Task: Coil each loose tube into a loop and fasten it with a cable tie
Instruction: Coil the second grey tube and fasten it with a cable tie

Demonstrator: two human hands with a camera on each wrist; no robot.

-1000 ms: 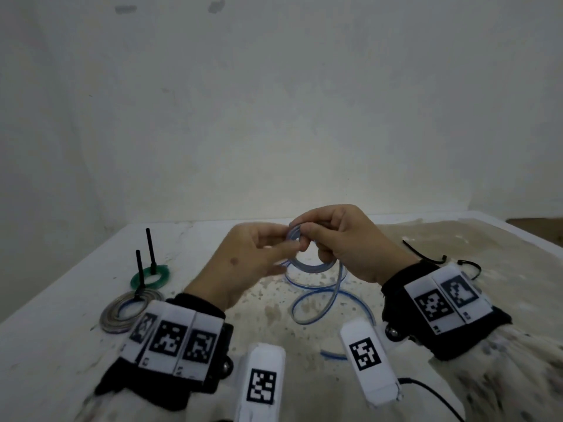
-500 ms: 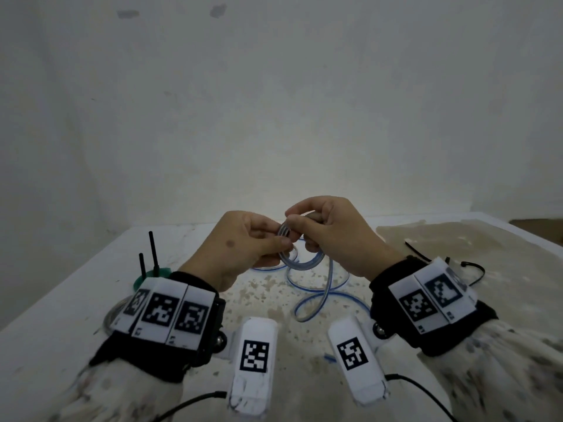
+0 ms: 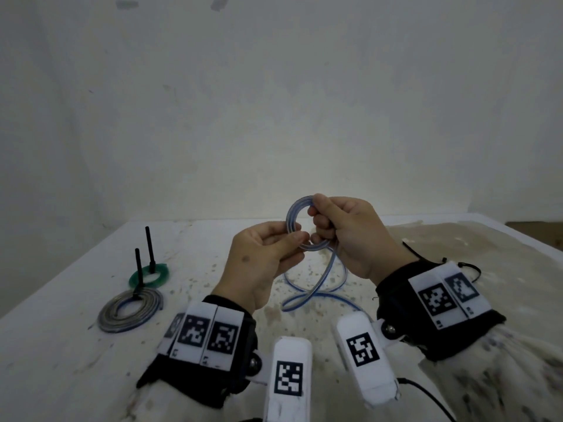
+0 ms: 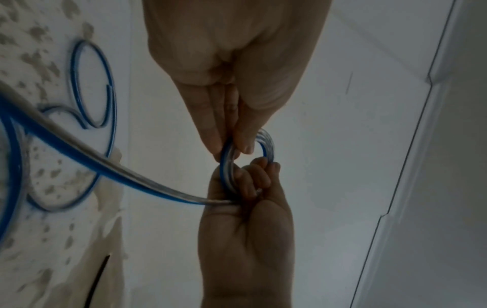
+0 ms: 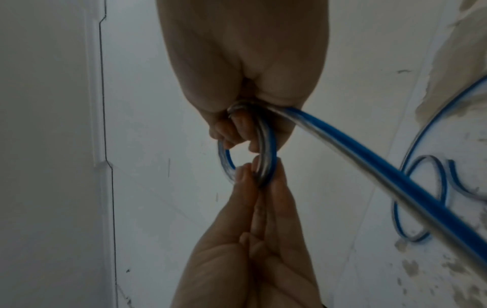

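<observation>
Holding a small coil of the blue-striped tube [image 3: 294, 219] up above the desk [image 3: 76, 345], you had both hands on it at once. Your left hand [image 3: 259, 263] pinched the lower left arc of the coil between thumb and fingertips [image 4: 210, 133], the fingers lying nearly straight and pressed together. Your right hand [image 3: 350, 236] gripped the opposite side, its fingers [image 5: 226, 131] curled through the ring and the thumb pressed on top. The coil stood roughly upright between the two hands, several turns stacked close together.

From under your right hand the loose remainder of the tube ran down to the desk and lay there below and just beyond both hands in open, uneven curves that crossed one another; its free end [image 4: 110, 89] rested flat on the stained surface.

To the right of your right wrist, black cable ties [image 3: 469, 269] lay on the desk, partly hidden behind the wrist band.

Well to the left of your left hand sat a clear coiled tube [image 3: 131, 309] lying flat, with a black tie tail [image 3: 137, 269] standing upright from it. Just beyond that lay a green coiled tube [image 3: 149, 277], also flat, with its own black tail [image 3: 150, 248] pointing up.

Past everything, a pale wall [image 3: 274, 102] rose from the far edge of the desk.
</observation>
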